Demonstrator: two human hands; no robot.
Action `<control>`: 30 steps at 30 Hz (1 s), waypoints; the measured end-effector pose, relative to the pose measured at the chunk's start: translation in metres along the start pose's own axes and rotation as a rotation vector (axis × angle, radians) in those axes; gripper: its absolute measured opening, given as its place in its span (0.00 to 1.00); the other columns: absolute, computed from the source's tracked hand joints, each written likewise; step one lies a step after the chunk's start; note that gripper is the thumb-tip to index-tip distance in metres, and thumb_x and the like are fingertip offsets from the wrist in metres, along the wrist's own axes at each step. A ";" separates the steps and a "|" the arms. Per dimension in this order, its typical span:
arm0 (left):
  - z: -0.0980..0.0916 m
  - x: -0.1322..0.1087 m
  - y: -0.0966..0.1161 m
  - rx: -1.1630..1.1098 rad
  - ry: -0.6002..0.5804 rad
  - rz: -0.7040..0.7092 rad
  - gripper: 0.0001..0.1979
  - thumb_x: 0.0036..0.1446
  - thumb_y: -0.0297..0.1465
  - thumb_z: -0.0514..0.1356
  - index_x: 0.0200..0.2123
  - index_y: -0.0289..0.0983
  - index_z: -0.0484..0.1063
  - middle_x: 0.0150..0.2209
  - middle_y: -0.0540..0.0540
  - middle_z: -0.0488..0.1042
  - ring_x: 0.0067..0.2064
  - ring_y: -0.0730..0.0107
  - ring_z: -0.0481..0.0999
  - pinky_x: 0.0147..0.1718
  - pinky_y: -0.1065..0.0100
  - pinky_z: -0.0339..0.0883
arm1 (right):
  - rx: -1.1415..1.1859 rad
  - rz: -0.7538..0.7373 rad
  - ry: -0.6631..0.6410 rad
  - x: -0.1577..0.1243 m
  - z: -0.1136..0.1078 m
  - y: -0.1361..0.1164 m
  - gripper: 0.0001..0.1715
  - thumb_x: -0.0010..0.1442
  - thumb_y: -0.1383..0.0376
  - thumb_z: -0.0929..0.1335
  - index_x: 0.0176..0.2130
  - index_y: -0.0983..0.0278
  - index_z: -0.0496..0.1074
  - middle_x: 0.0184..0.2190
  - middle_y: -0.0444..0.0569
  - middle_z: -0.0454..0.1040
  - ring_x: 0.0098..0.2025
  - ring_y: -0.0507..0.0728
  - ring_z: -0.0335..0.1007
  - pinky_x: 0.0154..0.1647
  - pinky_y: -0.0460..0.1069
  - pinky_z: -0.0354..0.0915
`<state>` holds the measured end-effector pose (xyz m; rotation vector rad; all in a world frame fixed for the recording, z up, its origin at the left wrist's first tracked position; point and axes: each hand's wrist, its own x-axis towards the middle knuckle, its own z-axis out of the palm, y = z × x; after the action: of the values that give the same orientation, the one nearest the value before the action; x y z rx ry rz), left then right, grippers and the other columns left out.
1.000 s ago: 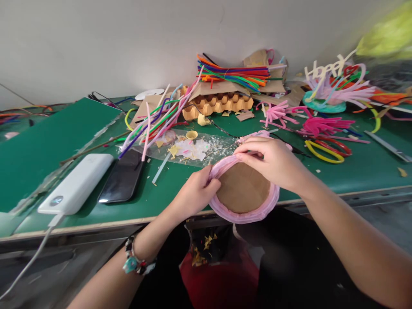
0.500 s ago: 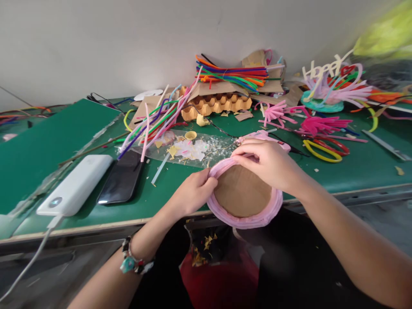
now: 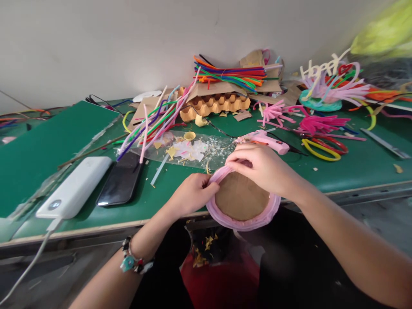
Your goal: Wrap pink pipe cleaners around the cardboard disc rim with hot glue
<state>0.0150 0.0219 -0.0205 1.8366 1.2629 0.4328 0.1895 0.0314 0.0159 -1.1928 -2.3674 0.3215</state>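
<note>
A round cardboard disc (image 3: 242, 199) with a raised rim of pink pipe cleaners (image 3: 244, 224) is held tilted over the table's front edge. My left hand (image 3: 195, 193) pinches the rim at its left side, thumb inside and fingers behind. At the top of the rim, my right hand (image 3: 254, 165) presses its fingers and thumb together on the pink pipe cleaners. Just behind my right hand lies a pink hot glue gun (image 3: 273, 143). Both hands' far fingertips are partly hidden behind the rim.
A white power bank (image 3: 75, 186) and a dark phone (image 3: 120, 180) lie at left. Loose pipe cleaners (image 3: 157, 124), an egg carton (image 3: 219, 104), and a bundle of pipe cleaners (image 3: 228, 74) sit behind. Scissors (image 3: 322, 150) and a "Happy" decoration (image 3: 331, 88) are at right.
My right hand has slid slightly left along the rim, towards my left hand, which still pinches the rim. More of the glue gun shows. The view has shifted slightly.
</note>
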 end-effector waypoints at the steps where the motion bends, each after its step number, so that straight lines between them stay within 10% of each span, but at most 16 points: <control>1: 0.000 0.000 0.000 -0.018 -0.001 -0.005 0.11 0.44 0.32 0.48 0.14 0.38 0.50 0.16 0.55 0.46 0.19 0.79 0.49 0.18 0.71 0.41 | 0.003 0.001 0.000 0.000 0.000 0.000 0.09 0.56 0.69 0.64 0.26 0.64 0.70 0.27 0.44 0.72 0.31 0.51 0.64 0.35 0.48 0.59; 17: -0.001 0.001 0.003 -0.317 -0.083 -0.128 0.08 0.48 0.29 0.47 0.19 0.36 0.60 0.12 0.56 0.58 0.13 0.80 0.58 0.13 0.76 0.52 | -0.022 0.030 0.018 0.000 -0.004 0.017 0.07 0.55 0.64 0.64 0.32 0.64 0.71 0.31 0.46 0.72 0.35 0.53 0.66 0.37 0.49 0.61; 30: -0.003 -0.001 0.002 0.008 0.172 0.087 0.08 0.47 0.31 0.48 0.18 0.38 0.55 0.18 0.55 0.51 0.22 0.77 0.53 0.21 0.71 0.46 | -0.141 -0.059 0.071 0.000 -0.002 0.003 0.09 0.57 0.63 0.63 0.28 0.63 0.69 0.28 0.45 0.70 0.32 0.53 0.63 0.37 0.49 0.58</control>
<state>0.0136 0.0218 -0.0176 1.8994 1.3026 0.6455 0.1922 0.0333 0.0162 -1.1734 -2.3907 0.0926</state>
